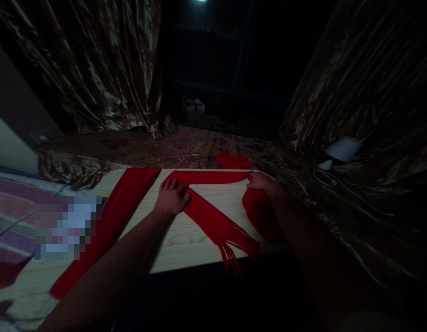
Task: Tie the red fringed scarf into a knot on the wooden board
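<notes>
A long red scarf (213,216) with a fringed end lies folded in a V on a light wooden table (195,240). My left hand (171,197) rests flat on the scarf near its fold, fingers spread. My right hand (260,181) is closed on the scarf's upper strip at the table's right edge. A second red scarf (111,221) lies diagonally at the left. A red piece of cloth (260,214) sits below my right hand, partly hidden by my forearm.
A small red item (233,160) lies on the patterned cloth beyond the table. Shiny curtains (95,69) hang behind. A white lamp (343,150) and cord sit at the right. A blurred patch (66,226) covers something at the left. The room is dark.
</notes>
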`<state>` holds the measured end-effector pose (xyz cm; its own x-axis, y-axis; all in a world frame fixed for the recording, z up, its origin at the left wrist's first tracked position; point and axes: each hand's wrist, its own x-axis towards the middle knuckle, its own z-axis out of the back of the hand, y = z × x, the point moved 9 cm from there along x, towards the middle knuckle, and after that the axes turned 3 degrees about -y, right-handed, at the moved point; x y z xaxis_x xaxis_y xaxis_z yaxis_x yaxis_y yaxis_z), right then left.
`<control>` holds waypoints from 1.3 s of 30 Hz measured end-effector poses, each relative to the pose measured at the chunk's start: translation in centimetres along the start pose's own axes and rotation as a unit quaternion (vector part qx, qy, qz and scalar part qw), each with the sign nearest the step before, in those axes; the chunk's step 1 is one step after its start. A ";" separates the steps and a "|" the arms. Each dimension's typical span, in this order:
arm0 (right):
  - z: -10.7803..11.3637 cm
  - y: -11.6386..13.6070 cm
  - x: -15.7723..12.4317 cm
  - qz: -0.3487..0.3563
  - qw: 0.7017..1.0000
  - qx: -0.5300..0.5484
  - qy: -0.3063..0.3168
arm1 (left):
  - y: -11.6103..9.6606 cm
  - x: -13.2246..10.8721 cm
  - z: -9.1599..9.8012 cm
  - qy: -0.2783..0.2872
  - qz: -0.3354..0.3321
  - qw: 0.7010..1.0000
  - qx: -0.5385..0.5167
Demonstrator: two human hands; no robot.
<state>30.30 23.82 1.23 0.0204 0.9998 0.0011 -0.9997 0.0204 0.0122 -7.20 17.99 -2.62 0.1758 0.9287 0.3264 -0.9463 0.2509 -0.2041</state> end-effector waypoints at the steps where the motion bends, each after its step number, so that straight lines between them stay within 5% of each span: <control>1: 0.5 0.1 0.0 -0.003 0.999 0.025 -0.027 | 0.0 0.0 0.0 -0.003 -0.001 1.000 -0.001; 8: 2.0 0.4 0.0 -0.095 0.953 0.268 -0.101 | -0.2 -0.1 1.3 -0.042 -0.011 0.998 -0.036; 11: 2.3 0.6 0.1 -0.111 0.936 0.315 -0.109 | -1.3 0.0 3.3 -0.078 -0.009 0.989 -0.128; 13: 2.5 0.6 0.3 -0.122 0.923 0.349 -0.107 | -2.8 0.4 3.4 -0.053 0.033 0.970 -0.235; 15: 2.6 0.8 0.5 -0.131 0.906 0.390 -0.104 | -5.3 0.9 2.1 0.004 0.107 0.914 -0.391; 16: 2.6 0.9 0.6 -0.136 0.896 0.410 -0.099 | -7.0 0.9 0.9 0.039 0.155 0.856 -0.491; 18: 2.4 1.3 0.7 -0.144 0.879 0.446 -0.080 | -11.5 0.5 -2.3 0.126 0.259 0.673 -0.681; 21: 2.3 2.2 0.5 -0.146 0.861 0.485 -0.052 | -17.0 0.7 -4.3 0.161 0.290 0.596 -0.731; 25: 2.5 3.0 0.0 -0.136 0.839 0.525 -0.025 | -20.6 0.8 -5.9 0.183 0.324 0.535 -0.759; 29: 2.5 3.1 0.1 -0.120 0.820 0.560 -0.009 | -22.6 0.9 -6.0 0.235 0.309 0.507 -0.770; 33: 2.6 2.7 0.7 -0.104 0.829 0.548 -0.029 | -23.2 1.1 -5.1 0.264 0.290 0.501 -0.772; 39: 3.0 2.2 0.8 -0.129 0.841 0.521 -0.065 | -24.0 0.7 -3.4 0.292 0.249 0.429 -0.818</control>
<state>28.11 24.62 4.26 0.3045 0.9521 -0.0273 -0.4106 0.1570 0.8982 16.58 13.57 -0.62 0.5523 0.7691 -0.3217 0.4671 -0.6051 -0.6447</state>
